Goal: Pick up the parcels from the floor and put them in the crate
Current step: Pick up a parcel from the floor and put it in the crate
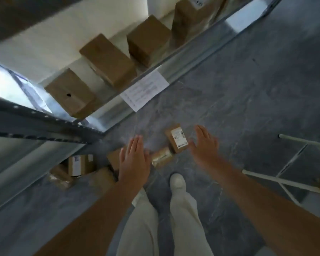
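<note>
The parcels lie scattered on the grey floor (248,89), a little below the middle of the frame. A small labelled box (176,138) sits just right of centre, white label up. A padded paper parcel (162,159) lies against its lower left corner. More lie toward the lower left: a brown box (113,158) half hidden behind the left hand (134,159), a second labelled carton (80,164), and soft paper packets (60,177) beside it.

Both hands are stretched out flat and hold nothing. The left hand has its fingers straight and together. The right hand (204,145) is spread, just right of the small labelled box; whether it touches I cannot tell.

Below them are pale trousers (183,218) and a white shoe (177,182). A metal shelf (192,58) runs across the upper left, carrying large cardboard boxes (107,60), with a sheet of paper (144,89) on its edge. A white frame (284,182) stands at the right.
</note>
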